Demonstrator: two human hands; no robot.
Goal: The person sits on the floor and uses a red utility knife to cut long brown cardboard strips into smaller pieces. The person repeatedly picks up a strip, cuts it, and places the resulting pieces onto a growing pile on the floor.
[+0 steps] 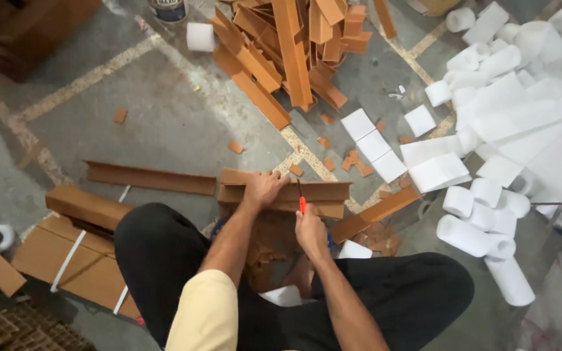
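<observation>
I sit on the floor with my knees spread. My left hand (263,188) presses down on a brown cardboard corner strip (323,192) lying crosswise in front of me. My right hand (311,231) grips a red-handled utility knife (302,203), its blade pointing up against the strip's near face. The two hands are about a hand's width apart on the same strip.
A pile of cut brown cardboard angle pieces (287,52) lies ahead. White foam rolls and sheets (508,130) fill the right side. Another long cardboard strip (151,177) lies to the left, beside strapped flat cardboard bundles (79,247). Small cardboard offcuts (343,161) dot the concrete floor.
</observation>
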